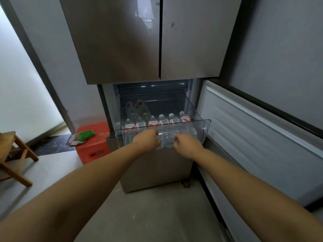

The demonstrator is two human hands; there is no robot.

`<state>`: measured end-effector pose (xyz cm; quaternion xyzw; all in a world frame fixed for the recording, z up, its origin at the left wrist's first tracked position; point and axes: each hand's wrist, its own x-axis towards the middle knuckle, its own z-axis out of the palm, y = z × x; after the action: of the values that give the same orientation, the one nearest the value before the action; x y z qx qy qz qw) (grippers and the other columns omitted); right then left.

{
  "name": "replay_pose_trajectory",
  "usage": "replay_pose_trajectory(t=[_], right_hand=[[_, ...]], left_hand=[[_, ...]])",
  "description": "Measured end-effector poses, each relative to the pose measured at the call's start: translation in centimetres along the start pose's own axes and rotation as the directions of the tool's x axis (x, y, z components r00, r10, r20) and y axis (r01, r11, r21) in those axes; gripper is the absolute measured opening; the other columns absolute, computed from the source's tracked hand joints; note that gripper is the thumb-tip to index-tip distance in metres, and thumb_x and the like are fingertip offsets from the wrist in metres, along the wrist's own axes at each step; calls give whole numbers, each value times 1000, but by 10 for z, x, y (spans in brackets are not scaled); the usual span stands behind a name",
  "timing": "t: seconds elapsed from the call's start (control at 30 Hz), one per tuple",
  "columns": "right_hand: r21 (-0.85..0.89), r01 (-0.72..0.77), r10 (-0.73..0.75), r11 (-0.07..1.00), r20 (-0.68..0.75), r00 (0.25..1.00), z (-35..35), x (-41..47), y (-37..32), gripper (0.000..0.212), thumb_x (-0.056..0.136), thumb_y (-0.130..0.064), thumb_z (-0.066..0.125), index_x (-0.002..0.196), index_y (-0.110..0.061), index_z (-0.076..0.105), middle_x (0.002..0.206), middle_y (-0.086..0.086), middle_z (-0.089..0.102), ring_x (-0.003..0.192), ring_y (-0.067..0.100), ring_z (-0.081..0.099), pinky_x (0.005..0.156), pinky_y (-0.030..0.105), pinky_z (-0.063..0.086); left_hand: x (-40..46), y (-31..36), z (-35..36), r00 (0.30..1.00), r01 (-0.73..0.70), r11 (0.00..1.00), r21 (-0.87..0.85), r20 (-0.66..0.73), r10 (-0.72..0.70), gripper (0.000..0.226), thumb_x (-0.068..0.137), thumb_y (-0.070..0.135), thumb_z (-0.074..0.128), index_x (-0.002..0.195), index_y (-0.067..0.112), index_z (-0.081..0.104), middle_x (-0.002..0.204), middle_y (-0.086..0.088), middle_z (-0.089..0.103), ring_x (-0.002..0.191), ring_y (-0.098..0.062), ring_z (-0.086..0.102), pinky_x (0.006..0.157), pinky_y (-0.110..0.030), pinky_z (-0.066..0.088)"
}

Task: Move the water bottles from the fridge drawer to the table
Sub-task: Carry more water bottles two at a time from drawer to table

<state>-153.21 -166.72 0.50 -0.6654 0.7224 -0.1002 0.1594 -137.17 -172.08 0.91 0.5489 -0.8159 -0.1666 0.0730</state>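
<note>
Water bottles (158, 122) with red-and-white labels stand in a row of six along the near side of the clear fridge drawer (206, 126), which is pulled out below the closed upper doors (157, 39). Two more bottles (138, 109) lie on their sides at the far left of the drawer. Both hands are at the drawer's front wall: the left hand (146, 138) and the right hand (187, 143) have fingers curled against it, though whether they clamp it I cannot tell. A red stool (94, 145) stands left of the fridge.
</note>
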Motion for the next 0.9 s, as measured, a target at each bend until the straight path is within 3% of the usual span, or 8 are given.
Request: replay_pose_trajectory(t=[0.13, 0.3, 0.57, 0.77, 0.9], right_hand=[[4, 36, -36, 999, -64, 997, -12, 56, -2, 34, 95, -24, 46, 125, -14, 55, 128, 14, 58, 111, 32, 58, 93, 41, 48], [0, 122, -121, 993, -61, 991, -25, 152, -1, 33, 94, -27, 47, 124, -17, 55, 119, 10, 64, 105, 28, 61, 86, 36, 50], [5, 184, -182, 983, 155, 971, -21, 274, 12, 29, 96, -26, 46, 119, -14, 56, 115, 9, 63, 97, 25, 60, 82, 36, 51], [73, 146, -161, 987, 305, 939, 9, 333, 1, 28, 95, -29, 48, 113, -11, 59, 115, 11, 63, 101, 26, 60, 87, 37, 51], [147, 143, -185, 979, 330, 926, 32, 375, -19, 40, 99, -34, 44, 129, -8, 53, 131, 14, 57, 115, 31, 57, 95, 34, 46]], left_hand=[[54, -7, -14, 999, 18, 1000, 0, -31, -18, 38, 92, 31, 53, 126, 15, 50, 117, -11, 62, 102, -27, 61, 87, -39, 51], [134, -30, -18, 988, 152, 986, -65, -23, -154, 33, 92, 33, 54, 119, 15, 52, 110, -8, 63, 95, -24, 62, 87, -42, 53], [224, -86, -1, 923, 384, 915, -128, 57, -380, 38, 91, 30, 57, 123, 11, 50, 119, -12, 61, 103, -29, 61, 91, -44, 52], [259, -125, 14, 837, 546, 833, -88, 30, -546, 55, 96, 38, 46, 141, 9, 34, 139, -21, 39, 126, -37, 44, 104, -46, 42], [289, -149, 20, 819, 573, 807, -140, 83, -567, 56, 98, 38, 43, 141, 4, 34, 138, -25, 46, 125, -39, 47, 104, -45, 41]])
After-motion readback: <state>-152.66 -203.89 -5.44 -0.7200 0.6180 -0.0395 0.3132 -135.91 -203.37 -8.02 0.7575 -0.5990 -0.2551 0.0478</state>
